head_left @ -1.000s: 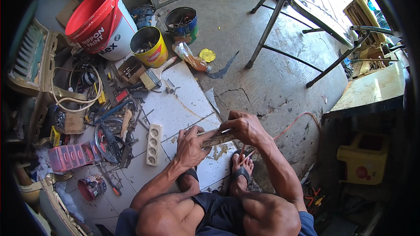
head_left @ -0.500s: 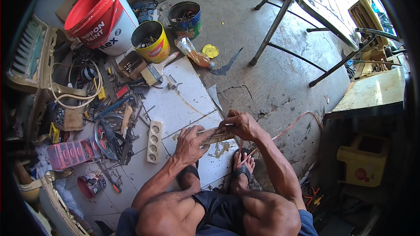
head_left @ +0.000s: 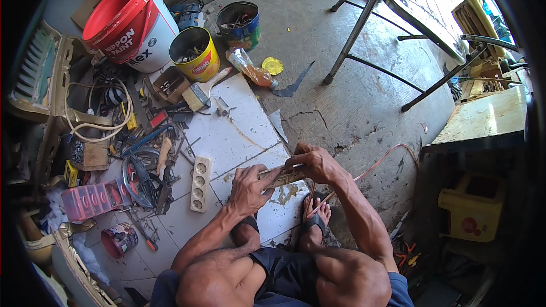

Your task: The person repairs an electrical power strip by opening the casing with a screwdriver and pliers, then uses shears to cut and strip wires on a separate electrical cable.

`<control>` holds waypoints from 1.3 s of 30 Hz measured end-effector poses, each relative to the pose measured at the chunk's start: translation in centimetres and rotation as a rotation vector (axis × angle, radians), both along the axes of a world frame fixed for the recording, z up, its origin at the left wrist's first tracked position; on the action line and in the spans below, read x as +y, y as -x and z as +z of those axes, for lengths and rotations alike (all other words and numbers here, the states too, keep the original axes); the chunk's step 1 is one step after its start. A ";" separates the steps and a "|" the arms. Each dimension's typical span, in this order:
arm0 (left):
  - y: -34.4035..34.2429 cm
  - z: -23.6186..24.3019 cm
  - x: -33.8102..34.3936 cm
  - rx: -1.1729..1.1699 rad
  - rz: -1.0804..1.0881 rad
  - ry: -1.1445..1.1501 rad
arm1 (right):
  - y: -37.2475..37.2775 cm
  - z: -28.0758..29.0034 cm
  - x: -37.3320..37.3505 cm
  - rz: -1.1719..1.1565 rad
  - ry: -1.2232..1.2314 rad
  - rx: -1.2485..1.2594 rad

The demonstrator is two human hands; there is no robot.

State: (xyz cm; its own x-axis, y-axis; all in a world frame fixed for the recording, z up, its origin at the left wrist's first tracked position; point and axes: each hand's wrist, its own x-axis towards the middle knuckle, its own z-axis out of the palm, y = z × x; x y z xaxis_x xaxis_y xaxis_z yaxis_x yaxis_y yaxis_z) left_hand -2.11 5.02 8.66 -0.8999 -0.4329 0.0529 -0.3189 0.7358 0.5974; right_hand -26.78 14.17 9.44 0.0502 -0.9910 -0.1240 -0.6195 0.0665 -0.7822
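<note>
Between my two hands, above the tiles and in front of my feet, is a narrow, flat brownish piece (head_left: 283,178) with a rough or open-looking face; its exact kind does not show. My left hand (head_left: 248,190) grips its left end, thumb and fingers closed round it. At the other end, my right hand (head_left: 319,164) is closed with its fingertips bent down onto the piece. Anything small inside those fingers is hidden. A thin reddish cord (head_left: 380,171) runs below my right hand, past my foot and away over the floor. Near my left forearm lies a white multi-socket power strip (head_left: 199,185).
Loose tools and scraps crowd the left side, with a pink plastic drawer box (head_left: 95,199) and a coiled cable (head_left: 122,116). Behind stand a red-and-white paint bucket (head_left: 153,40), a yellow tin (head_left: 205,63) and a bottle (head_left: 253,71). A metal-legged chair (head_left: 364,28) is at far right.
Fingers of my right hand have shifted slightly on the brownish piece, which tilts a little differently. Both hands keep their hold, and the things around them stay in place.
</note>
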 end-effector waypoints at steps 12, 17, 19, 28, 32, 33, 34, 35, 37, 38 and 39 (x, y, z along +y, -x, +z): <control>-0.6 -0.5 -0.4 -0.059 0.027 -0.114 | -0.9 -1.1 0.3 -0.027 0.027 -0.030; -0.8 -0.8 -0.3 -0.024 0.045 -0.106 | -1.0 -0.9 0.2 -0.011 0.019 -0.027; -0.9 -0.9 -0.3 0.001 0.027 -0.071 | -0.9 -0.7 0.2 0.005 0.013 -0.026; -0.8 -0.9 -0.1 -0.034 0.037 -0.087 | -1.2 -0.7 0.5 0.029 -0.022 -0.031; -0.7 -2.0 -0.4 -0.066 0.053 -0.141 | -1.6 -1.6 0.2 0.018 -0.054 -0.019; -0.7 -2.4 -0.5 -0.110 0.081 -0.182 | -1.6 -2.3 0.1 0.020 -0.053 -0.018; -0.6 -2.6 -0.7 -0.156 0.111 -0.222 | -1.9 -2.9 -0.1 -0.017 0.002 -0.008; -0.5 -2.9 -0.9 -0.157 0.115 -0.222 | -2.0 -3.4 -0.2 -0.053 0.057 0.003; 0.0 -3.4 -1.6 -0.213 0.196 -0.237 | -2.3 -3.9 -0.3 -0.211 0.040 0.029; 0.2 -3.4 -1.9 -0.215 0.204 -0.238 | -2.5 -3.9 -0.6 -0.371 0.022 0.057; 0.3 -3.5 -2.2 -0.224 0.224 -0.222 | -2.2 -3.7 -0.5 -0.503 -0.041 0.053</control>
